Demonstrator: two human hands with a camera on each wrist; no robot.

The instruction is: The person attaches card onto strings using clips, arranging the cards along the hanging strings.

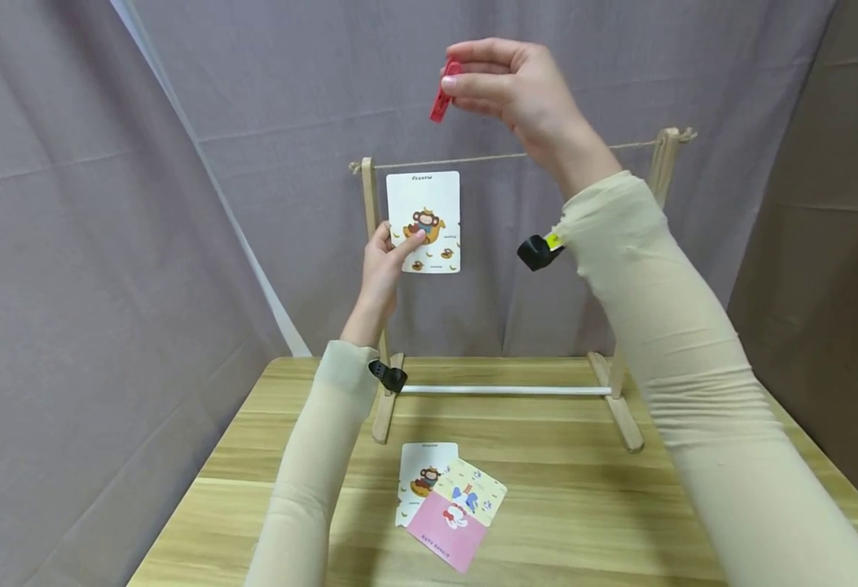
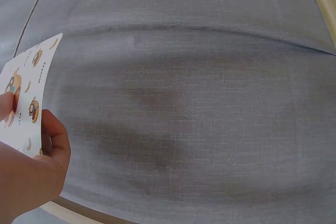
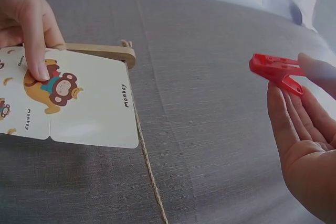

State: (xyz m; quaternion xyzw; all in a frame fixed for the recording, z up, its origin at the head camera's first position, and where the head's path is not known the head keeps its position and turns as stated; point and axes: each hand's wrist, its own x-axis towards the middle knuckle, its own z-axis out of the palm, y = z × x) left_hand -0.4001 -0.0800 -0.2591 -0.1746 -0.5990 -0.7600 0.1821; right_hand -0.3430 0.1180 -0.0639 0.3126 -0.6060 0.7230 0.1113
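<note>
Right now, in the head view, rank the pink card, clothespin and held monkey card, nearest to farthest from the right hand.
1. Clothespin: pinched in the right hand.
2. Held monkey card: below it, in the left hand.
3. Pink card: lowest, on the table.

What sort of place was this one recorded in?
Probably a makeshift indoor recording booth: greyish cloth drapes hang behind and beside a wooden tabletop, which bears a wooden frame with a thin rope strung across its top.
</note>
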